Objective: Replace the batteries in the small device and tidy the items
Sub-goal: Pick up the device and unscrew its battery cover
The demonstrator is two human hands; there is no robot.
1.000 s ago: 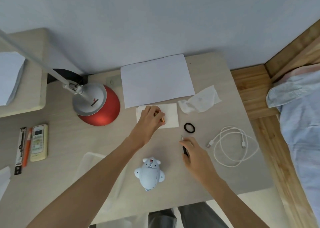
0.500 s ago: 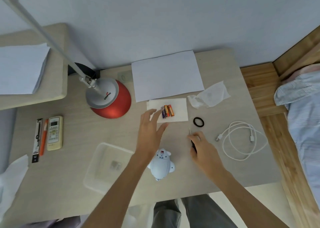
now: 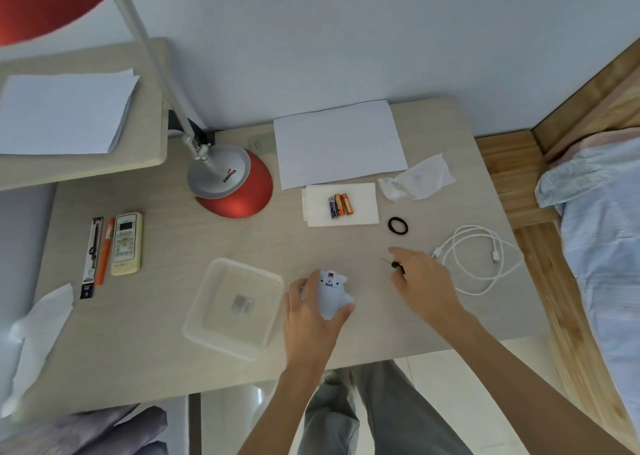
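- Head view: left hand (image 3: 311,312) gripped the small device (image 3: 330,293), thumb on one side and fingers curled round the other.
- Device was a pale blue-white toy-like body, red spot near its top end, low on the surface (image 3: 173,247) just below frame centre.
- Right hand (image 3: 427,286) sat at 3 o'clock of the device, apart from it, fingers curled on a small screwdriver (image 3: 394,265); black handle showed and the thin metal tip pointed toward 10 o'clock.
- Three batteries (image 3: 341,205) lay side by side on a white napkin (image 3: 363,209), at 12 o'clock of the device, well apart from both hands.
- One battery looked blue-black, two orange.
- White paper sheet (image 3: 339,143) lay at 12 o'clock of the napkin, its edge overlapping it.
- Crumpled clear wrapper (image 3: 419,177) at 2 o'clock of the napkin; black ring (image 3: 397,226) at 4 o'clock of the napkin.
- Coiled white cable (image 3: 481,260) at 3 o'clock of the right hand, near it.
- Clear plastic container (image 3: 235,305) at 9 o'clock of the device, just beside the left hand; small item inside, too blurred to tell.
- Red-and-silver lamp base (image 3: 230,181) at 10 o'clock of the device.
- Remote (image 3: 126,243), orange pen (image 3: 105,250) and black packaged strip (image 3: 91,257) lined up at far 9 o'clock.
- Bed (image 3: 606,247) at the frame's 3 o'clock edge.
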